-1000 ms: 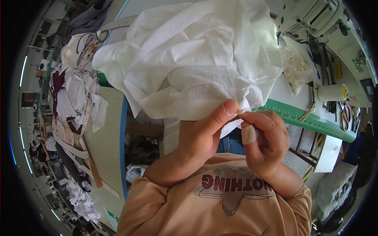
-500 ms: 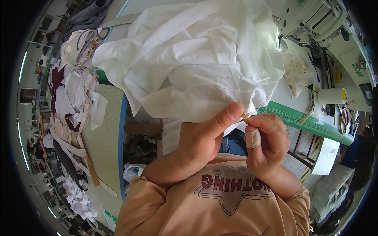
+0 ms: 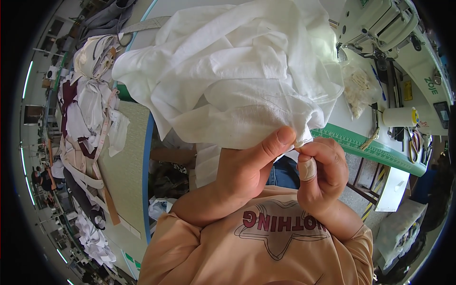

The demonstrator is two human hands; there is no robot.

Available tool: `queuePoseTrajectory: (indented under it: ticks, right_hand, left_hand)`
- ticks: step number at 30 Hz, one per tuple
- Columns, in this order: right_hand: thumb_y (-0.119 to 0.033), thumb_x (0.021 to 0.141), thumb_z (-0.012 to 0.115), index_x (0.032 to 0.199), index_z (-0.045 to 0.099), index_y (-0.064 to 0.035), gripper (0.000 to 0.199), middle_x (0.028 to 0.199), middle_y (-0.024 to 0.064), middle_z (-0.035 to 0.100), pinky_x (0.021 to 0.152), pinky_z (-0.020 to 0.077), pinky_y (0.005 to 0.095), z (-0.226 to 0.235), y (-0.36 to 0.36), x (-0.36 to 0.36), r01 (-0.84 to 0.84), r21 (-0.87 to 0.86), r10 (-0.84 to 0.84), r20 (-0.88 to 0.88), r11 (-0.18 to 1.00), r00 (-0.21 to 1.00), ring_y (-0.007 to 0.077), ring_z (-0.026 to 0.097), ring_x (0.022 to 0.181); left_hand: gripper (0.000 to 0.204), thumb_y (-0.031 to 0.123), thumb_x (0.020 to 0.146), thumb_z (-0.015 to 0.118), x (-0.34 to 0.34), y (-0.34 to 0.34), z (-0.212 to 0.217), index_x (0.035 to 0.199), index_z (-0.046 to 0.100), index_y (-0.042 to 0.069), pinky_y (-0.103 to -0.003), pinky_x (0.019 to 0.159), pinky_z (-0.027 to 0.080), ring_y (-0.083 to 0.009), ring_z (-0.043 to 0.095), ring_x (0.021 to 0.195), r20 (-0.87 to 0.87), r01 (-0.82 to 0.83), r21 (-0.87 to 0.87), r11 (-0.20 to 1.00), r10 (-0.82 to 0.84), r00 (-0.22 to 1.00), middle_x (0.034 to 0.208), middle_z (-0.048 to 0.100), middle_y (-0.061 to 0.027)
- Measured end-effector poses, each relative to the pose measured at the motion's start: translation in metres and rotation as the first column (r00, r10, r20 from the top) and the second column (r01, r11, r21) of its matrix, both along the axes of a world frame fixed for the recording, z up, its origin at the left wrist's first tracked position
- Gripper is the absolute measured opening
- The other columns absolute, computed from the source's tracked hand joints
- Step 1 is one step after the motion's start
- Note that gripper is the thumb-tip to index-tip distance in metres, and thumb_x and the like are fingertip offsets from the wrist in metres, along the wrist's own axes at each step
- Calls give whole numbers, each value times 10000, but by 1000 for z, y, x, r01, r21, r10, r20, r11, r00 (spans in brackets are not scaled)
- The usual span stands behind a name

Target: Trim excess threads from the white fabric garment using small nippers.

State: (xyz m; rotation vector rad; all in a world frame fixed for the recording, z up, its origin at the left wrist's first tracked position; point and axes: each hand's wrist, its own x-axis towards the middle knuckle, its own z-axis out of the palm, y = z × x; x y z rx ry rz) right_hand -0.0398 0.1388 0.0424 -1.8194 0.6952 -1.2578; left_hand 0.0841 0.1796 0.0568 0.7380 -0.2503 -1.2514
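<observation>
A large piece of thin white fabric (image 3: pixel 237 71) lies rumpled over the table and hangs over its near edge. At the fabric's near right corner my left hand (image 3: pixel 254 168) is closed, its thumb pressing the cloth from above and its fingers hidden underneath. Right beside it my right hand (image 3: pixel 325 171) pinches the same corner at the edge with its fingertips. The right thumb is wrapped in a beige bandage (image 3: pixel 308 169). Whether anything small sits between the fingertips is too fine to make out.
A sewing machine (image 3: pixel 380 28) stands at the far right. Near it are a bag of small pale pieces (image 3: pixel 357 85), a white thread cone (image 3: pixel 399 116), scissors (image 3: pixel 416 142) and a green ruler (image 3: pixel 375 149) along the table edge. Garments and a tape measure (image 3: pixel 105 123) lie on the left table (image 3: pixel 126 175).
Both hands stay at the fabric's corner. The left thumb has shifted slightly right, and the cloth by the fingertips is bunched a little differently.
</observation>
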Motion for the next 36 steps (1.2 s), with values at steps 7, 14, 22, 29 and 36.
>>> queuePoseTrajectory:
  ticks: [7, 14, 22, 29, 36]
  right_hand:
    - [39, 753, 641, 910, 657, 8, 161, 755, 82, 611, 581, 435, 244, -3, 2, 0, 19, 21, -19, 21, 1000, 1000, 165, 565, 647]
    - [38, 749, 645, 910, 656, 11, 163, 751, 81, 608, 575, 435, 246, -3, 1, -1, 11, 4, -11, 24, 1000, 1000, 168, 565, 641]
    - [38, 750, 649, 904, 655, 14, 155, 763, 90, 622, 571, 442, 253, -2, -1, -3, -20, -32, 21, 9, 999, 1000, 171, 568, 638]
    - [32, 756, 654, 890, 650, 11, 136, 770, 92, 634, 579, 448, 257, -1, 3, -2, -5, 19, 4, 26, 1000, 1000, 173, 573, 642]
    - [39, 752, 658, 871, 638, 3, 126, 770, 88, 632, 590, 447, 256, 0, 4, -2, 21, 85, -24, 40, 996, 999, 178, 581, 657]
  left_hand:
    - [284, 51, 847, 649, 0, 2, -1, 1110, 545, 25, -267, 766, 455, -131, 565, 878, -29, 37, -40, 999, -39, 999, 980, 596, -47]
    - [288, 52, 843, 655, -2, 2, 1, 1107, 544, 30, -271, 754, 456, -131, 564, 863, -57, 1, -28, 1000, -3, 998, 971, 597, -49]
    - [287, 51, 840, 660, -2, 3, 1, 1102, 545, 36, -275, 735, 459, -132, 562, 848, -69, 19, -14, 1000, -20, 997, 961, 596, -46]
    - [308, 53, 836, 667, -3, 3, -3, 1116, 540, 31, -273, 757, 461, -136, 566, 872, -58, 5, -80, 997, -10, 998, 975, 599, -51]
    - [327, 61, 833, 677, -6, -1, -5, 1128, 543, 13, -276, 782, 468, -137, 571, 902, 66, -50, -100, 994, 56, 996, 994, 606, -62]
